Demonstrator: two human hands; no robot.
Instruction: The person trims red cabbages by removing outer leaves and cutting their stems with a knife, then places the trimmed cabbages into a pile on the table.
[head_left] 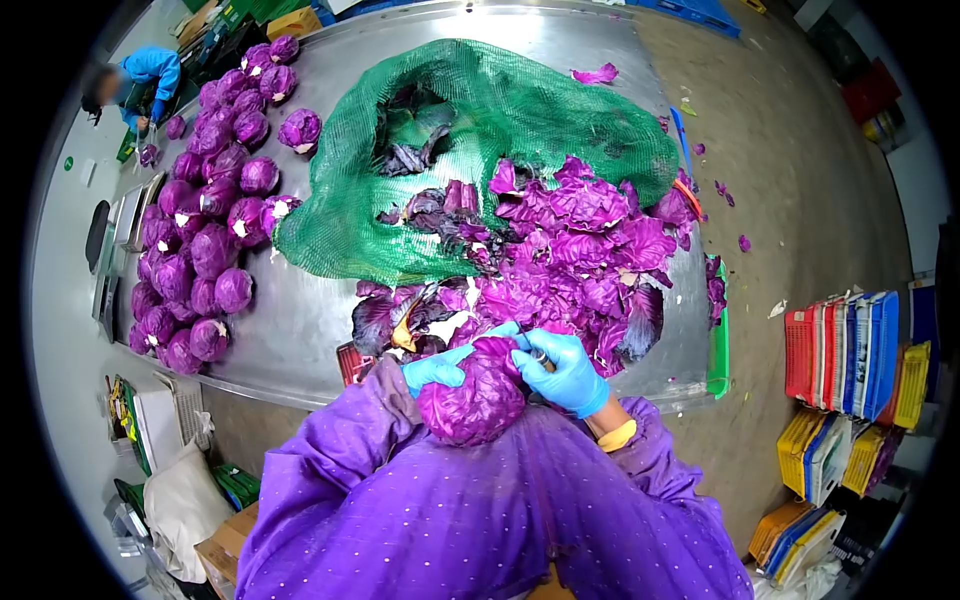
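Note:
My left hand [437, 371], in a blue glove, is wrapped round the side of a red cabbage [472, 398] at the table's near edge, close to my body. In my gloved right hand [566, 377] is a small knife [542, 357]; its handle shows between the fingers, while the blade is mostly hidden at the cabbage's upper right. Just beyond both hands lies a heap of loose purple cabbage leaves [575, 250]. Behind and partly under that heap spreads a green mesh sack [370, 215], with some dark leaves in its opening.
Many whole red cabbages [213, 250] cover the left side of the metal table [310, 340]. Past them, a person in blue [150, 68] bends over at the far left. Stacked coloured crates [840, 350] stand on the floor to the right, where a few leaf scraps lie.

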